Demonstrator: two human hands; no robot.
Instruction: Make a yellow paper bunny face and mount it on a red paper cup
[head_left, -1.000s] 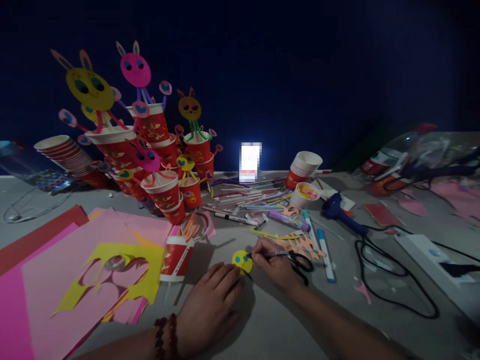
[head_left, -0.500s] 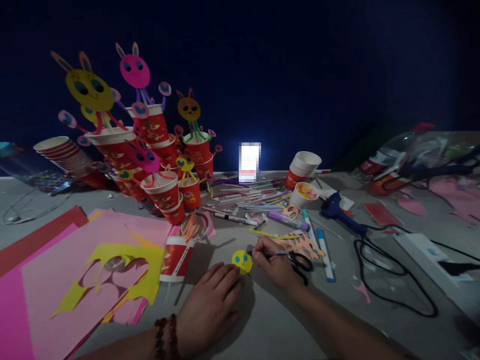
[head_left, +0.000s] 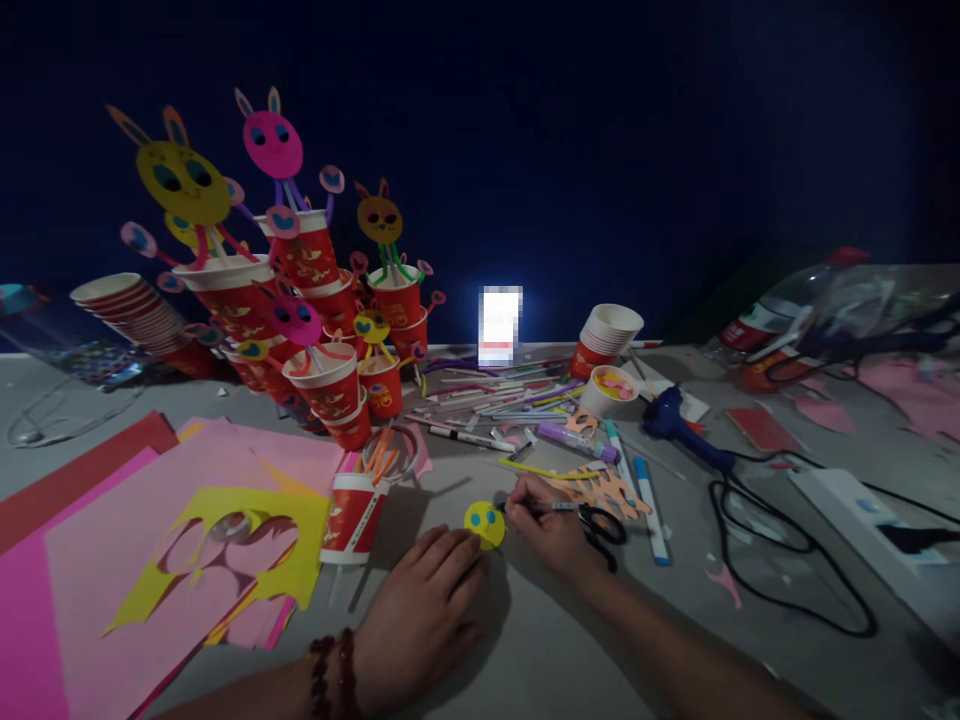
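Note:
A small yellow paper circle with two blue eye dots lies flat on the grey table. My left hand rests palm down, its fingers stretched out and the fingertips touching the circle's lower left edge. Fingers pinched, my right hand holds a marker pen with its dark tip at the circle's right edge. Black-handled scissors lie just beyond that hand, partly hidden by it. A red paper cup holding orange strips stands left of the circle.
Paper-cup figures with rabbit faces stand at the back left. Coloured sheets spread across the left side. Several pens and pipe cleaners lie behind the hands. A blue glue gun with its black cord occupies the right.
Both hands stay almost where they were, the pen still at the circle's right edge. The whole view has shifted very slightly.

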